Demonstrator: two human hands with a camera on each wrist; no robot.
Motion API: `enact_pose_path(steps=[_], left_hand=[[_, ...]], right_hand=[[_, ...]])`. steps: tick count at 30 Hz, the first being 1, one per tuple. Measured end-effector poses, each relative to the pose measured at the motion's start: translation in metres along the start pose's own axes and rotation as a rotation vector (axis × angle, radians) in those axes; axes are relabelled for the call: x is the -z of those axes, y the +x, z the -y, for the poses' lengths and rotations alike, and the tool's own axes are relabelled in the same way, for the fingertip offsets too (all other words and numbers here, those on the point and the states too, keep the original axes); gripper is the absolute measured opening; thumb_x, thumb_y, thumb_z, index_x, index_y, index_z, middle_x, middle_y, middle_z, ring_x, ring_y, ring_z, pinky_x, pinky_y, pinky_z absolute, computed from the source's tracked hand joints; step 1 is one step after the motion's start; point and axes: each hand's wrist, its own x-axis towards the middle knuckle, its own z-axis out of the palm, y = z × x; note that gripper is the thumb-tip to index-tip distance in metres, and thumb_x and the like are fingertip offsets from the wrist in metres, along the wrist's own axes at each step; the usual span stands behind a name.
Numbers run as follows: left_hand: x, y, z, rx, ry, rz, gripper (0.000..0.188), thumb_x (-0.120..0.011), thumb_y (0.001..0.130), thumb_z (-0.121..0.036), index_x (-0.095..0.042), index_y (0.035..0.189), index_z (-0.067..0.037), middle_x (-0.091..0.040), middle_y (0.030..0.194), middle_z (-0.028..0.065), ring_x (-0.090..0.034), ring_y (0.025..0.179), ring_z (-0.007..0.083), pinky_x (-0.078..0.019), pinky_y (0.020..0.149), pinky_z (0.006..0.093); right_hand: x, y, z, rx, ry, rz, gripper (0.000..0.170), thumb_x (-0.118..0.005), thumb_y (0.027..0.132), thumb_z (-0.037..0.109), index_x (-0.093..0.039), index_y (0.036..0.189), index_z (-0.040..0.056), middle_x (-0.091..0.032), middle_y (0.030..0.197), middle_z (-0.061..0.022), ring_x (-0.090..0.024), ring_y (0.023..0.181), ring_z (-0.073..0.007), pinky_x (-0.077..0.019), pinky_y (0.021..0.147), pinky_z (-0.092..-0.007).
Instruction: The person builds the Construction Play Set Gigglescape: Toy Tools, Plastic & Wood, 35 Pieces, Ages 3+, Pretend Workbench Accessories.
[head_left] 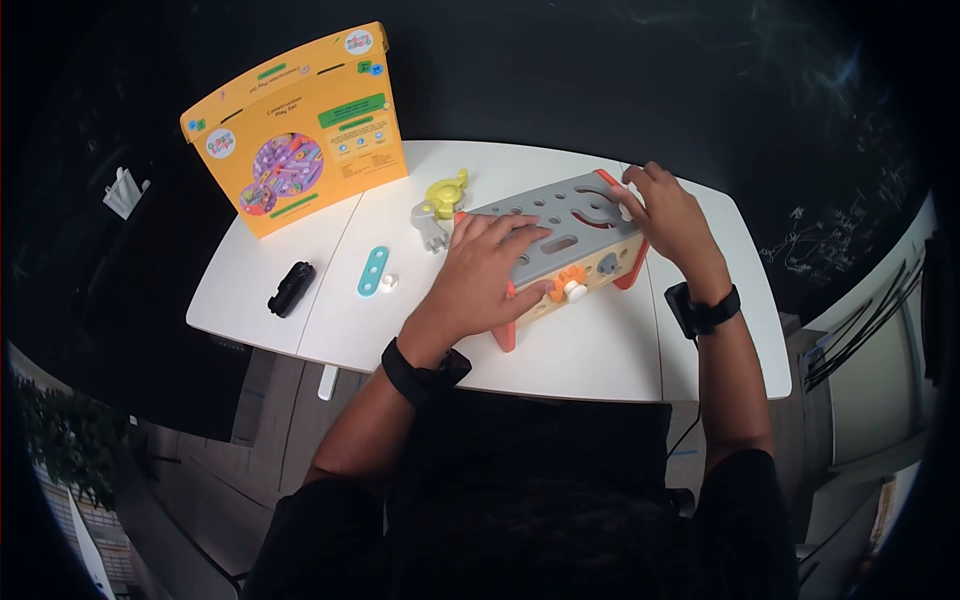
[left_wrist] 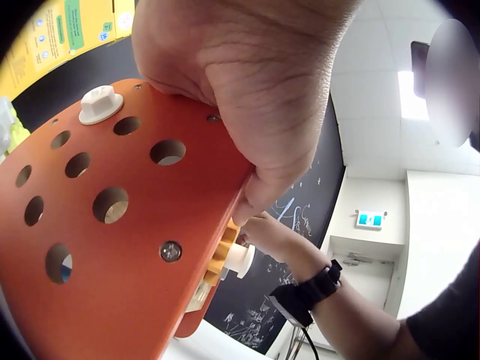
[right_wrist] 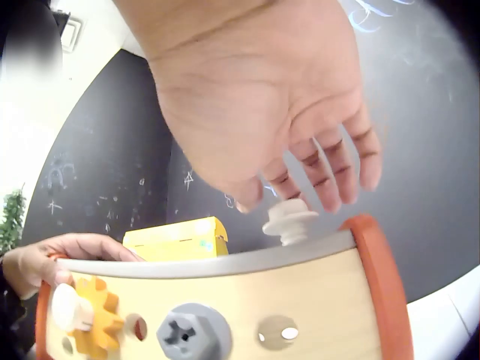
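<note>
A toy workbench (head_left: 595,238) with a grey perforated top, pale wooden sides and orange end panels stands on the table. My left hand (head_left: 475,275) grips its left end, fingers spread over the top and thumb on the front edge. A white bolt (right_wrist: 291,221) stands upright in the top near the right end. Around it hangs my right hand (right_wrist: 262,112), fingers loosely bent beyond the bolt and thumb beside it. On the front side are an orange gear (right_wrist: 97,322) with a white bolt through it and a grey bolt (right_wrist: 193,334). Another white bolt (left_wrist: 100,105) sits in the left end panel.
A yellow toy box (head_left: 300,110) stands at the back left of the white table (head_left: 430,340). Left of the workbench lie a teal strip with holes (head_left: 373,272), a small white piece (head_left: 389,283), a grey piece (head_left: 432,225), a yellow-green piece (head_left: 445,197) and a black object (head_left: 291,290).
</note>
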Motion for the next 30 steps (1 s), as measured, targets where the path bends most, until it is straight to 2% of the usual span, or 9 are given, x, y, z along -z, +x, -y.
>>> enact_pose_path(steps=[2,4,8,11,16,20,23,25,30], left_hand=[[0.000,0.000,0.001,-0.004,0.005,-0.004,0.060,-0.076,0.089,-0.041,-0.065,0.139,-0.011,-0.058,0.145,0.0106,-0.050,0.129,0.0324,-0.0344,0.117,0.0475],[0.000,0.001,0.000,-0.001,0.005,-0.004,0.059,-0.076,0.089,-0.041,-0.065,0.139,-0.011,-0.059,0.145,0.0106,-0.050,0.128,0.0324,-0.0345,0.117,0.0474],[0.002,0.001,-0.001,0.000,0.011,0.002,0.059,-0.076,0.089,-0.041,-0.065,0.139,-0.011,-0.059,0.145,0.0101,-0.050,0.128,0.0322,-0.0348,0.117,0.0470],[0.002,0.001,-0.002,0.004,0.005,0.002,0.059,-0.076,0.089,-0.041,-0.065,0.139,-0.011,-0.059,0.145,0.0096,-0.050,0.128,0.0318,-0.0347,0.117,0.0468],[0.000,0.001,-0.001,0.004,0.004,0.006,0.060,-0.076,0.089,-0.040,-0.065,0.139,-0.011,-0.059,0.145,0.0095,-0.051,0.128,0.0314,-0.0346,0.117,0.0463],[0.001,0.001,-0.001,0.008,0.009,0.012,0.060,-0.076,0.089,-0.040,-0.065,0.140,-0.011,-0.058,0.146,0.0096,-0.050,0.129,0.0315,-0.0343,0.117,0.0462],[0.002,0.001,-0.002,0.016,0.004,0.017,0.060,-0.076,0.089,-0.041,-0.065,0.140,-0.011,-0.058,0.146,0.0097,-0.050,0.129,0.0315,-0.0341,0.117,0.0464],[0.001,0.000,-0.001,0.017,0.002,0.011,0.060,-0.076,0.089,-0.041,-0.065,0.140,-0.011,-0.058,0.146,0.0098,-0.050,0.129,0.0315,-0.0341,0.117,0.0465],[0.001,0.001,-0.001,0.013,0.002,0.011,0.060,-0.076,0.089,-0.041,-0.065,0.139,-0.011,-0.058,0.145,0.0101,-0.050,0.128,0.0317,-0.0341,0.117,0.0464]], right_hand=[[-0.002,-0.003,-0.005,0.094,0.088,-0.077,0.027,-0.061,0.106,0.026,-0.072,0.107,0.0010,-0.073,0.102,-0.0182,-0.074,0.084,-0.0299,-0.0595,0.081,-0.0403],[-0.004,-0.006,-0.011,0.152,0.268,0.121,0.022,-0.056,0.104,0.007,-0.070,0.121,0.0006,-0.073,0.112,-0.0188,-0.073,0.096,-0.0328,-0.0585,0.088,-0.0416],[-0.003,-0.005,-0.011,0.152,0.249,0.112,0.023,-0.057,0.101,-0.001,-0.072,0.119,0.0005,-0.073,0.111,-0.0180,-0.073,0.095,-0.0333,-0.0581,0.088,-0.0434],[0.002,-0.002,-0.002,0.031,0.142,0.113,0.016,-0.063,0.102,0.009,-0.075,0.107,-0.0008,-0.074,0.103,-0.0174,-0.074,0.091,-0.0316,-0.0582,0.083,-0.0423],[0.007,0.005,0.002,-0.068,-0.133,0.136,0.047,-0.070,0.096,0.050,-0.074,0.087,0.0041,-0.073,0.084,-0.0132,-0.070,0.067,-0.0271,-0.0555,0.063,-0.0400],[0.004,0.008,0.002,-0.114,-0.149,0.202,0.054,-0.066,0.098,0.054,-0.066,0.078,0.0049,-0.068,0.075,-0.0082,-0.062,0.057,-0.0248,-0.0509,0.059,-0.0404],[0.006,0.003,0.004,-0.098,-0.109,0.096,0.050,-0.062,0.101,0.053,-0.074,0.091,0.0058,-0.073,0.087,-0.0131,-0.072,0.073,-0.0237,-0.0564,0.067,-0.0371],[0.003,0.002,-0.005,0.010,0.276,0.009,0.035,-0.064,0.104,0.038,-0.075,0.096,0.0056,-0.074,0.095,-0.0146,-0.073,0.092,-0.0240,-0.0576,0.078,-0.0354],[0.007,0.005,-0.020,0.064,0.345,0.213,0.015,-0.071,0.099,0.015,-0.074,0.105,0.0015,-0.073,0.108,-0.0134,-0.070,0.092,-0.0233,-0.0558,0.080,-0.0364]])
